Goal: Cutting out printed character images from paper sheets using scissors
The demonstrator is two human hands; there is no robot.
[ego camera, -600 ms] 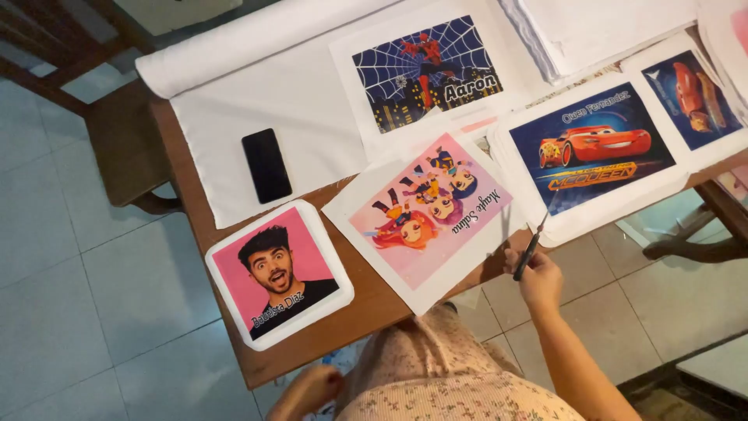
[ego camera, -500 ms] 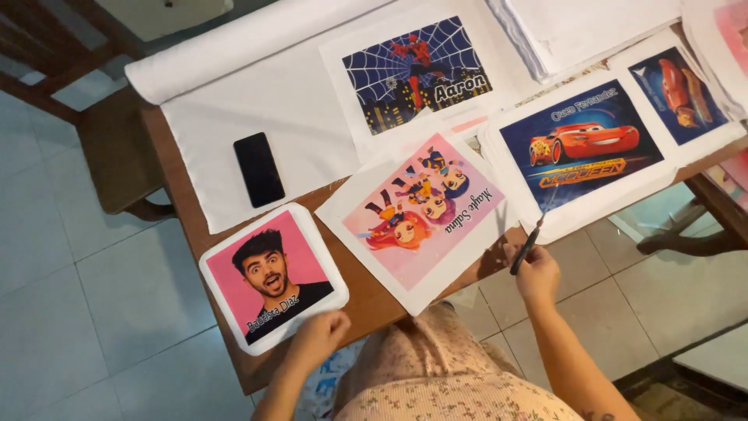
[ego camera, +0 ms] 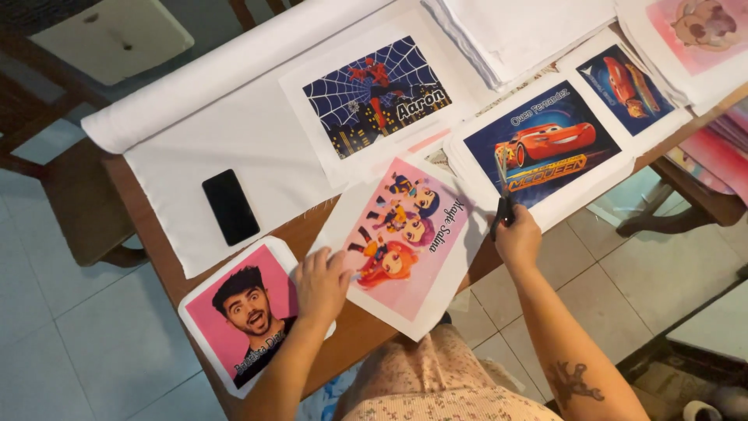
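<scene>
A white fabric sheet (ego camera: 405, 245) printed with a pink panel of 4 cartoon dolls lies tilted at the front edge of the wooden table (ego camera: 156, 249), its lower corner hanging past the edge. The left hand (ego camera: 321, 284) presses flat on its left border, fingers spread and holding nothing. The right hand (ego camera: 518, 238) has its fingers wrapped around dark-handled scissors (ego camera: 502, 199), just beside the sheet's right edge.

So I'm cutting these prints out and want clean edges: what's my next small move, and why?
Probably bring the scissors to the right edge of the pink cartoon print: your right hand holds them just beside it, and your left hand already presses its left edge flat.
</scene>
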